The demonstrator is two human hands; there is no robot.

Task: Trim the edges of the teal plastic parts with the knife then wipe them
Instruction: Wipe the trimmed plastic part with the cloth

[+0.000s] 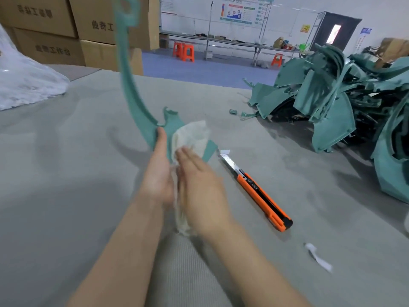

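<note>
A white plastic bag (26,85) lies far left on the grey surface (66,162). The left hand (158,173) grips a long, curved teal plastic part (130,85), which is held upright above the surface. The right hand (199,187), fingers straight, presses a white cloth (194,136) against the part's lower end. Just right lies an orange utility knife (261,193), blade extended. A pile of teal parts (332,107) sits far right.

1. Long, curved teal part (130,85), upright, its lower end held in the left hand (158,173).
2. Pale cloth (194,136), pressed against it under the flat right hand (199,185).
3. Orange knife (259,191), blade out, lying just right of that hand.
4. Pile of teal parts (332,103), farther right.
</note>
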